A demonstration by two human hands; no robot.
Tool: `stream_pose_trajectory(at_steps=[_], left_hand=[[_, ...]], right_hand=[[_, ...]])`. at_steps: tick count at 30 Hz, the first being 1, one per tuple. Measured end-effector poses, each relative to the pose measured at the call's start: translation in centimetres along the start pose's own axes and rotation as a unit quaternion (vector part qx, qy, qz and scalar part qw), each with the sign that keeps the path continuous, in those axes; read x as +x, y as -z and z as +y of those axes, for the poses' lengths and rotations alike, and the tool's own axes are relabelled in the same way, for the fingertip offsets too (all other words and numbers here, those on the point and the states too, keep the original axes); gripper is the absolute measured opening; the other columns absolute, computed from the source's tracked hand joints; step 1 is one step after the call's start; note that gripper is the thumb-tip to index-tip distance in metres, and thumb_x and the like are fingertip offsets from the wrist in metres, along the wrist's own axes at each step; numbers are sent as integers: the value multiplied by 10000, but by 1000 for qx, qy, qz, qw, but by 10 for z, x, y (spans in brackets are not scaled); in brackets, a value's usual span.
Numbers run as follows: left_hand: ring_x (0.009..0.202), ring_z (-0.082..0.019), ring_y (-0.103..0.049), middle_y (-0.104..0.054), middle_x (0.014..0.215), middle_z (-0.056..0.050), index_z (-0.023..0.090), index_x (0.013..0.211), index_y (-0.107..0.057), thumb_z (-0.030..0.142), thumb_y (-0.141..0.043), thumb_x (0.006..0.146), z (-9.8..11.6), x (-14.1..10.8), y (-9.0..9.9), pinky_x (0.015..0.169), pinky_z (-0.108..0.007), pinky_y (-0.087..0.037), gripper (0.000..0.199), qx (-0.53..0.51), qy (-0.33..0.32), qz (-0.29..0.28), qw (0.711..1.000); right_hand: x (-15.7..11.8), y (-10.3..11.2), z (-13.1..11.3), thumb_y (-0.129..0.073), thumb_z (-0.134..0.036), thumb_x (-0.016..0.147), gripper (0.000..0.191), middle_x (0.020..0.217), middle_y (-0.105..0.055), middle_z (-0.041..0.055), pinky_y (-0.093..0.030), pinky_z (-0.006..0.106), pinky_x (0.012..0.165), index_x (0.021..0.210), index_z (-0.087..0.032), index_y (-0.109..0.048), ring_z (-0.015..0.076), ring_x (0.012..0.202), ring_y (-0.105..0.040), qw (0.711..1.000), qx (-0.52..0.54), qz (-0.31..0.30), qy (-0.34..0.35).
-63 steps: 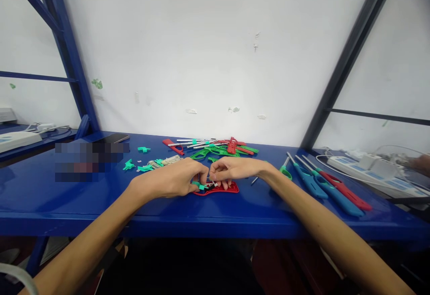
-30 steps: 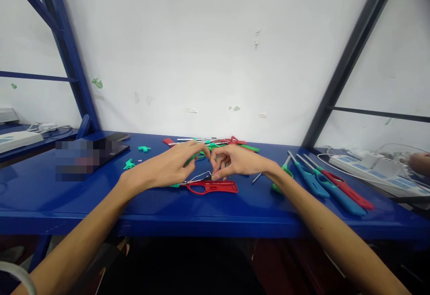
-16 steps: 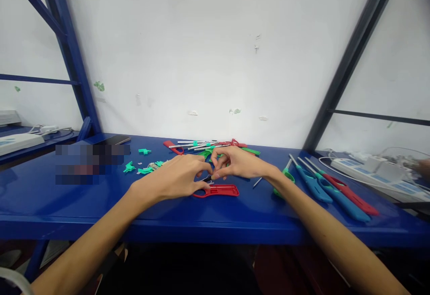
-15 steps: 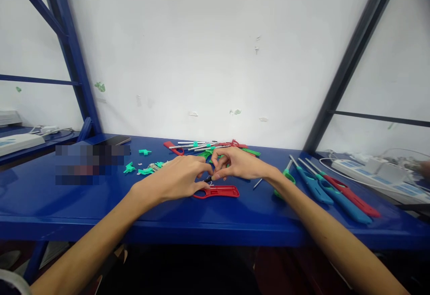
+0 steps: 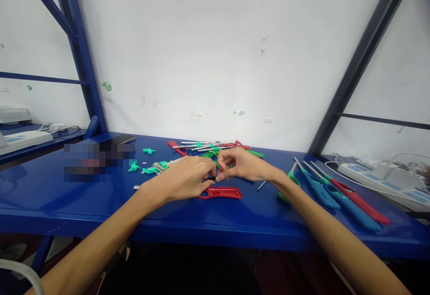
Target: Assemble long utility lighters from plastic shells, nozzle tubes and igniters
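Note:
Over the middle of the blue table, my left hand (image 5: 190, 176) and my right hand (image 5: 239, 164) meet at the fingertips. A small black part (image 5: 211, 179) shows between them, pinched in my left fingers. My right thumb and finger are closed at its right end; whatever they hold there is too small to make out. Just below lies a red lighter shell half (image 5: 225, 192), its hollow side up and its looped end partly under my left hand. The end of a metal tube (image 5: 136, 187) pokes out beside my left wrist.
Small green plastic pieces (image 5: 133, 166) lie to the left. Behind my hands is a pile of metal tubes (image 5: 193, 146) and coloured shells. Several long lighters, among them a blue one (image 5: 352, 207), lie at right. Power strips (image 5: 372, 176) flank the table. A blurred patch (image 5: 97, 160) covers the left.
My fingers have drawn closer around the small black part, and less of it shows. The camera has turned slightly left. The red shell half stays in place on the table.

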State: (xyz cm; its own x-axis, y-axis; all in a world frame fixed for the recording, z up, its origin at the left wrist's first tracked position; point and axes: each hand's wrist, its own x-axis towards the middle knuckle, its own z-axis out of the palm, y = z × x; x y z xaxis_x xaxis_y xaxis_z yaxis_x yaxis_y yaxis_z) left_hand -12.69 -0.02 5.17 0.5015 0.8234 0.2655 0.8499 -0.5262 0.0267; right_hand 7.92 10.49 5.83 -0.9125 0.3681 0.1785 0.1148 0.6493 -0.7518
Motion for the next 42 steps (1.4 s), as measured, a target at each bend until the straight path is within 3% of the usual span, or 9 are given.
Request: stream_pose_trajectory(at_steps=[6,17,22,32,37,42], left_hand=[[720,-132,-624,-670,868,1,147,931,-663,299,-666,998,4,0,2,703,-304,-555,166,-1,-6,9,1000],[638,-111,-557,-613,782,31,150,875,-629,272,-683,976,6,-1,0,641,-270,-510,167,24,-38,28,999],[642,-109,-557,-608,776,32,150,840,-619,257,-684,973,8,-1,0,635,-262,-506,183,29,-47,26,998],[739,-141,-641,-663,833,10,147,925,-664,277,-662,1003,7,3,2,730,-318,-567,152,34,1,-3,999],[741,-169,-639,-680,863,-4,167,1065,-662,317,-631,1007,8,1,3,726,-336,-534,163,10,13,-5,1000],[863,-240,-686,-737,1082,-96,194,1416,-488,264,-429,1024,-6,-11,10,757,-339,-493,402,-36,41,-11,998]], right_hand=[[-2,1,-3,-867,-442,804,355,716,-677,-27,-426,282,620,820,-209,-599,160,685,-625,998,-50,15,-17],[-2,2,1,-874,-419,801,303,731,-721,-14,-443,282,612,898,-210,-677,180,695,-662,996,-87,17,-25],[-2,2,1,-868,-460,796,313,700,-707,-19,-431,275,597,835,-211,-682,173,678,-643,995,-95,14,-23],[-5,-2,-9,-735,-537,909,360,725,-723,10,-453,259,588,854,-183,-774,151,659,-640,993,-114,-28,-35],[-3,-2,-5,-731,-545,904,379,712,-728,22,-495,268,598,849,-173,-769,167,660,-671,993,-107,-33,-41],[-3,-1,-5,-750,-494,898,322,711,-727,25,-457,266,574,854,-176,-781,152,629,-640,991,-124,-13,-40]])
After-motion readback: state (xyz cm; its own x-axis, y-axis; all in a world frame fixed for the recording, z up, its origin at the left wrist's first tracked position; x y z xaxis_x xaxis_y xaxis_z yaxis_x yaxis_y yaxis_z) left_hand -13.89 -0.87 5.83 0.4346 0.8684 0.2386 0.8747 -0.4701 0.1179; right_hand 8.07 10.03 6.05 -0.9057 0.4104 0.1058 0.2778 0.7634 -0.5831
